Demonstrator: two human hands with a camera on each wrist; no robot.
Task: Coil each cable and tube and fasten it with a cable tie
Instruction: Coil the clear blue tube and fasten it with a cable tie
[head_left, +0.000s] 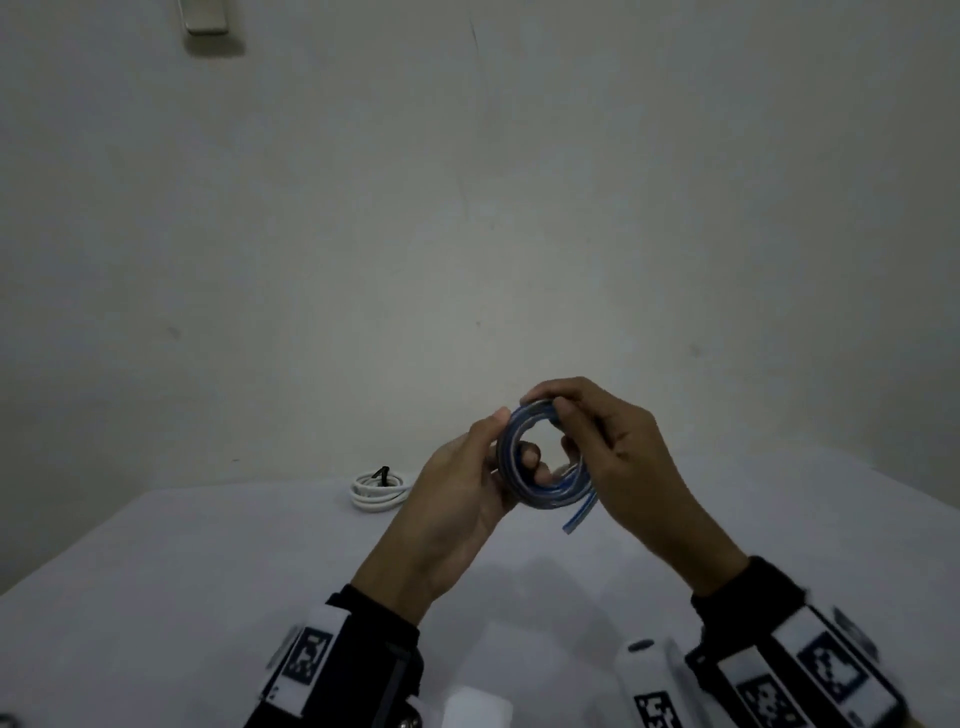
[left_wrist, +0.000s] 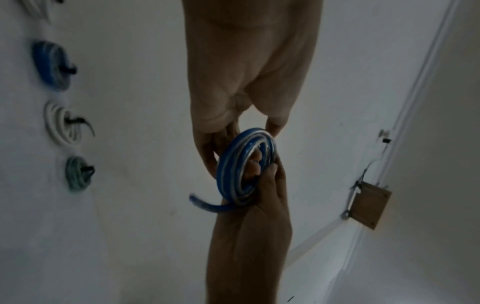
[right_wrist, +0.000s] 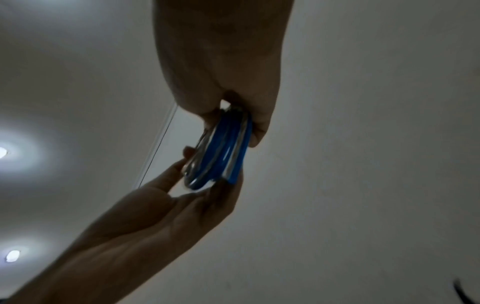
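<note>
Both hands hold a coiled blue tube (head_left: 540, 457) in the air above a white desk (head_left: 208, 571), in front of a pale wall (head_left: 467, 208). At left, the left hand (head_left: 467, 499) grips the coil's near side, thumb along the outer rim and fingertips (head_left: 530, 457) showing through the open centre. At right, the right hand (head_left: 618, 457) pinches the far side of the coil, fingers curled over the top. One loose end of the tube (head_left: 579, 514) sticks out below the coil, pointing down toward the desk.

On the far part of the desk lies a white coiled cable (head_left: 378, 491) with a black tie (head_left: 383, 474) around it.

From the left wrist view, the coil (left_wrist: 246, 168) shows blue and clear bands, and more bound coils lie apart in a row on the desk: a blue one (left_wrist: 52, 65), a white one (left_wrist: 62, 125) and a green one (left_wrist: 76, 172), each with a dark tie.

Black wrist straps with printed marker squares (head_left: 306, 654) sit on both forearms.
</note>
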